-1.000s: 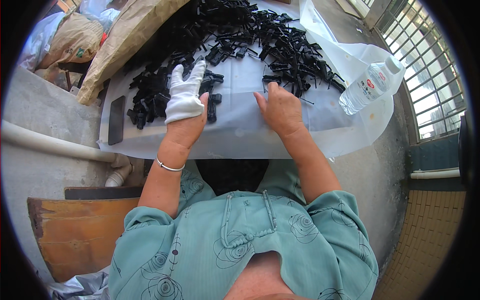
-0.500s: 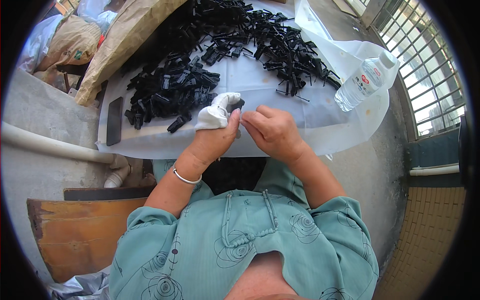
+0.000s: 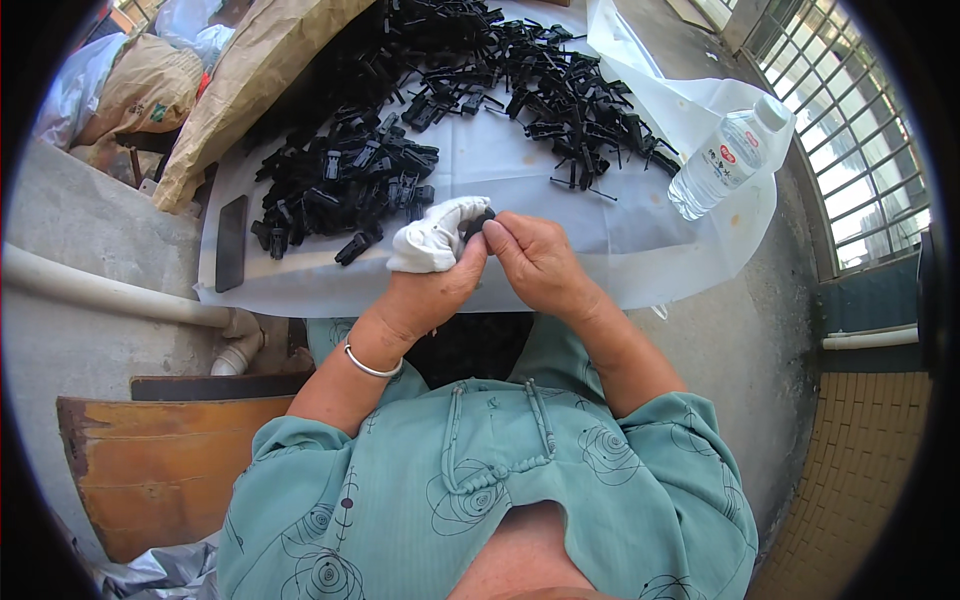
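My left hand, in a white glove that leaves the thumb bare, is closed around a small black plastic part. Pressed against the same part are the thumb and fingers of my right hand, which is bare and closed in a pinch. Most of the part is hidden by my fingers. Beyond my left hand lies a heap of black plastic pieces shaped like small clips or buckles. A second heap of black parts with thin protruding stems spreads across the far right of the table.
White plastic sheeting covers the table. A dark phone lies at its left edge, and a clear water bottle leans at the right. Brown paper rises at the far left. Below are a white pipe and a wooden board.
My right hand has come in against my left and turned, its thumb now on the black part. My left hand has tilted slightly. The heaps look the same.
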Available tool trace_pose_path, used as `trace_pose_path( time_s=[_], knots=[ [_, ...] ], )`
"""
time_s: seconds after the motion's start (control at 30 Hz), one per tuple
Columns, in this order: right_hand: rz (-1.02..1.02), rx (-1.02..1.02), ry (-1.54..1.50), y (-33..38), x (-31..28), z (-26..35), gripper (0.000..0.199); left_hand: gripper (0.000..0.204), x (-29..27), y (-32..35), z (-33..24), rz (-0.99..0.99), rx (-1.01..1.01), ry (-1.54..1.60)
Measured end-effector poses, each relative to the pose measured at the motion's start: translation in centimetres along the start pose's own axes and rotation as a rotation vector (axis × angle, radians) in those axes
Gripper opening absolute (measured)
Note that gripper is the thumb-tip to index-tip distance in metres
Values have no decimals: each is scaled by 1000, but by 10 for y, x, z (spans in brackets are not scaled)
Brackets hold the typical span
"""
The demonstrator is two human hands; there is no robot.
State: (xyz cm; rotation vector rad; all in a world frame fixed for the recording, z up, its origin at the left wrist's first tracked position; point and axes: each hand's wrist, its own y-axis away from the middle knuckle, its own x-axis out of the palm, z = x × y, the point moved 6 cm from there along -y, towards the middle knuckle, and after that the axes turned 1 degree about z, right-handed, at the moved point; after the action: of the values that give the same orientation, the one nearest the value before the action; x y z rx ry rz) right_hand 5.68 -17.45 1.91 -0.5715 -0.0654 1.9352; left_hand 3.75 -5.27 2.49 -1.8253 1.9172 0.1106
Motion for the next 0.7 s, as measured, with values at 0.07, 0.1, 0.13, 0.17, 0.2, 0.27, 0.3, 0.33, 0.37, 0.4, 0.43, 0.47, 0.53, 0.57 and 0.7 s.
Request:
trace_pose_path(
  time_s=[0.07, 0.1, 0.13, 0.17, 0.2, 0.27, 0.3, 0.33, 0.37, 0.4, 0.43, 0.47, 0.53, 0.57, 0.7],
  knots=[
    [-12, 59, -74, 0, 7, -13, 25, 25, 1, 0, -7, -27, 110, -98],
    [-21, 116, -148, 1, 9, -20, 25, 24, 1, 1, -14, -57, 220, -197],
    [-21, 115, -148, 0, 11, -20, 25, 24, 1, 1, -13, -58, 221, -198],
    [-41, 109, -191, 1, 12, -20, 24, 25, 2, 2, -10, -35, 199, -178],
    [-61, 103, -234, 1, 12, -20, 23, 27, 2, 2, -8, -13, 176, -157],
    [-56, 74, -223, 0, 7, -18, 21, 29, 3, 0, -2, -20, 111, 31],
    [-53, 44, -211, 0, 3, -15, 18, 31, 3, -2, 3, -26, 49, 220],
    [-53, 44, -211, -2, -3, -12, 18, 32, 2, -5, 6, 7, -5, 325],
    [23, 114, -87, -3, -4, -12, 15, 28, -3, -9, 9, -4, -28, 358],
    [99, 183, 37, -2, -4, -14, 13, 29, -6, -8, 11, 29, -119, 431],
    [96, 184, 38, -1, -5, -18, 13, 29, -7, -7, 11, 65, -209, 504],
    [57, 73, 18, 0, -7, -17, 11, 29, -6, -7, 10, 68, -208, 505],
    [18, -34, -2, 1, -10, -14, 9, 32, -3, -6, 10, 70, -240, 458],
    [-17, -120, -2, -1, -12, -10, 9, 32, -2, -4, 10, 72, -242, 459],
    [5, 37, -159, -3, -9, -11, 10, 34, 5, 1, 4, 227, -250, 319]
  ],
)
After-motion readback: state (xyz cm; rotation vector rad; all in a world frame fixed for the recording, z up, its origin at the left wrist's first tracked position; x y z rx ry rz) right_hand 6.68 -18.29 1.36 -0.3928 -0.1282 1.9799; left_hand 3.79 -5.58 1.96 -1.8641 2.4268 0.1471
